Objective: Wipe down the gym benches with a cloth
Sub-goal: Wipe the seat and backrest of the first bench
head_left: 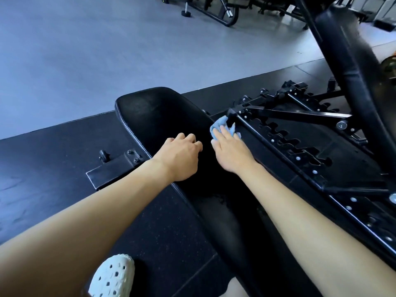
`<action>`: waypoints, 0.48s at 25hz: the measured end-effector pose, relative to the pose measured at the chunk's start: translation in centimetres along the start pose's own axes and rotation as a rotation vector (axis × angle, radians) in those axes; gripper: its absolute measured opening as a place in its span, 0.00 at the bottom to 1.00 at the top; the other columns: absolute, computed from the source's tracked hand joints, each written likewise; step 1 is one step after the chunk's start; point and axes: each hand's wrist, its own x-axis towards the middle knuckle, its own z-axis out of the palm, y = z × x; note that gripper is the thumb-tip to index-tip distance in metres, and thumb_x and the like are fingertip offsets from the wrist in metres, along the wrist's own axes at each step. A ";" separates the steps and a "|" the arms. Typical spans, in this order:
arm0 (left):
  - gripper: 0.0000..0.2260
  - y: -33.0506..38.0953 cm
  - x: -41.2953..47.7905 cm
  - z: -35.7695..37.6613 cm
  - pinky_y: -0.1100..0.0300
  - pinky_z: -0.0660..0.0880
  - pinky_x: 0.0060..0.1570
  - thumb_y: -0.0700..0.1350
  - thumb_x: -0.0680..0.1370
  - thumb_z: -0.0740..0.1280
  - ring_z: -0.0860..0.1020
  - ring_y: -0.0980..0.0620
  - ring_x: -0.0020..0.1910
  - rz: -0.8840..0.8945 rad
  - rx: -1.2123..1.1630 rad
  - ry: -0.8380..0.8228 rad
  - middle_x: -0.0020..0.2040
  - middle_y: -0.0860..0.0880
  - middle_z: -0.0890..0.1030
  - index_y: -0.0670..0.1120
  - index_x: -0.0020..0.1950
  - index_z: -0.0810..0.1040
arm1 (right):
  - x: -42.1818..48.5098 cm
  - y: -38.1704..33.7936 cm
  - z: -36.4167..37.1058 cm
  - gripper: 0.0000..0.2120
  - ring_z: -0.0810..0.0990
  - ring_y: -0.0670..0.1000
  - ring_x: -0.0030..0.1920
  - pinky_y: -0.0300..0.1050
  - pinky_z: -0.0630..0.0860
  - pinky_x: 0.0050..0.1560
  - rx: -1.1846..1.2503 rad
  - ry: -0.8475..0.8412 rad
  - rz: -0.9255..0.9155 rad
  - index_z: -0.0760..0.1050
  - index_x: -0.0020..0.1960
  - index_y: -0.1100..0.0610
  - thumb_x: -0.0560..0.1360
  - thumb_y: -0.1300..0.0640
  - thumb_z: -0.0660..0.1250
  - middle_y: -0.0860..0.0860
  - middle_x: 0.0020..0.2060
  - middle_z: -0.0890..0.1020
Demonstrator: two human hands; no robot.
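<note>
A black padded bench seat (154, 116) runs from the middle of the view toward me. My right hand (230, 150) lies flat, fingers straight, pressing a crumpled blue cloth (218, 125) against the seat's right edge, beside the black metal frame. My left hand (182, 156) rests on the seat pad just left of it, fingers curled under, nothing visible in it. The raised black backrest pad (351, 61) slopes up at the right.
The bench's adjustment frame (300, 146) with notched rails and bolts lies to the right. A base foot with a small wheel (111, 166) sticks out left. Black rubber mat lies underneath, grey floor (85, 50) beyond. Other gym machines (214, 11) stand far back. My white perforated shoe (111, 275) shows below.
</note>
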 end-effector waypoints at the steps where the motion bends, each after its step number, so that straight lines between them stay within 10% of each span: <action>1: 0.15 0.0 0.4 0.0 0.51 0.72 0.58 0.47 0.82 0.56 0.72 0.46 0.58 -0.006 -0.007 0.022 0.61 0.50 0.74 0.51 0.66 0.75 | -1.9 -0.1 0.2 0.32 0.56 0.61 0.79 0.59 0.57 0.78 -0.003 -0.002 -0.037 0.60 0.80 0.54 0.82 0.42 0.39 0.52 0.82 0.57; 7: 0.16 -0.3 2.0 0.8 0.53 0.72 0.59 0.46 0.81 0.57 0.73 0.48 0.60 0.064 -0.052 0.083 0.63 0.52 0.75 0.52 0.67 0.76 | -2.8 0.1 -0.1 0.27 0.57 0.56 0.80 0.53 0.56 0.78 -0.012 0.108 -0.006 0.57 0.81 0.52 0.85 0.43 0.47 0.49 0.81 0.58; 12: 0.17 -2.1 2.3 0.9 0.53 0.71 0.62 0.46 0.81 0.57 0.73 0.48 0.62 0.084 -0.069 0.121 0.64 0.52 0.75 0.53 0.68 0.76 | 6.0 -0.4 -0.9 0.26 0.74 0.62 0.59 0.56 0.67 0.56 0.204 0.003 0.229 0.71 0.66 0.54 0.82 0.43 0.41 0.56 0.64 0.77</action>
